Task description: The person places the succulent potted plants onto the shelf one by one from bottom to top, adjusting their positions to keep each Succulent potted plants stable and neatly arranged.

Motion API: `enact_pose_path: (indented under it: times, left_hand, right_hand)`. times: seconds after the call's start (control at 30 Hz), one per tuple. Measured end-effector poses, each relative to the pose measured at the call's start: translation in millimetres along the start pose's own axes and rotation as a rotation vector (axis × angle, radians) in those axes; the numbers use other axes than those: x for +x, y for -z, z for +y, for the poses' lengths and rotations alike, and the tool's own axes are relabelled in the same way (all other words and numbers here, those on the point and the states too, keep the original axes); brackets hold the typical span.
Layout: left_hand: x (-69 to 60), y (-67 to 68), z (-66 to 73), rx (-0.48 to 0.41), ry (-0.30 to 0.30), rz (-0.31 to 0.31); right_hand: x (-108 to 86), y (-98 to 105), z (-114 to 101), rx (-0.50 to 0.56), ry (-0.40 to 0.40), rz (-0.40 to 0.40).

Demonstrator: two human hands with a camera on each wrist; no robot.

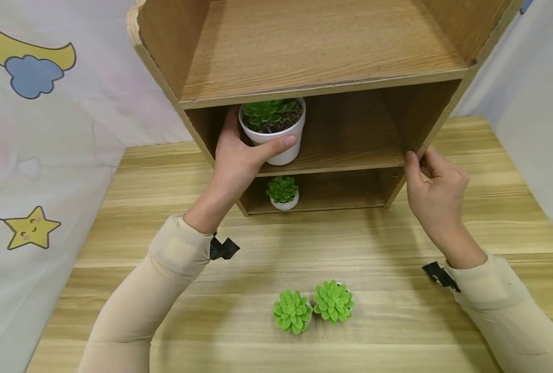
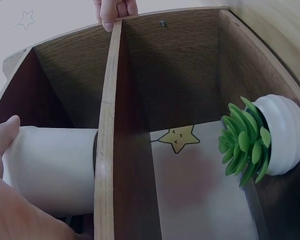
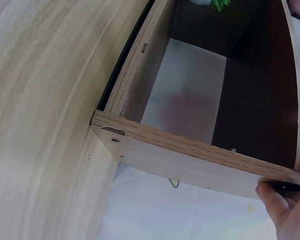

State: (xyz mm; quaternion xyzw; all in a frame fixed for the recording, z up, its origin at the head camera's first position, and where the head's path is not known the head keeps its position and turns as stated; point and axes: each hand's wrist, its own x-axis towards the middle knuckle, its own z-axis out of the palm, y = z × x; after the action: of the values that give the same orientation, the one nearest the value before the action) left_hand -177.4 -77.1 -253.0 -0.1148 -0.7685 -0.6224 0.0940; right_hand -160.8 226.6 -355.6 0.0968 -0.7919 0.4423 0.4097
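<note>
In the head view my left hand holds a white pot with a green succulent at the left of the middle compartment. The thumb lies across the pot's front, while the other fingers are hidden behind it. The pot stands on or just above the middle board; I cannot tell which. At the right side panel of the wooden shelf, my right hand pinches the front edge between thumb and fingers. A small potted succulent sits in the bottom compartment, and shows large in the left wrist view.
Two small bright green succulents stand side by side on the wood-grain table in front of the shelf. Printed white cloth hangs at the left and right. The shelf's top board overhangs the middle compartment.
</note>
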Motion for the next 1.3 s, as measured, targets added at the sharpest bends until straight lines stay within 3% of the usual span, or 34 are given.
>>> enact_pose_path:
  times: [0.27,0.77,1.3]
  left_hand:
    - [7.6,2.4,-18.1,0.002,-0.006,0.002]
    - [11.5,5.9,-22.4,0.005,0.04,0.0]
    - [12.9,6.1,-24.0,0.011,0.028,-0.03]
  right_hand:
    - [-1.2,-0.1,0.8,-0.011,-0.002,0.001]
    - [1.0,-2.1,-0.8,0.006,-0.001,0.009]
    - [0.5,-0.8,-2.7,0.011,-0.019,0.003]
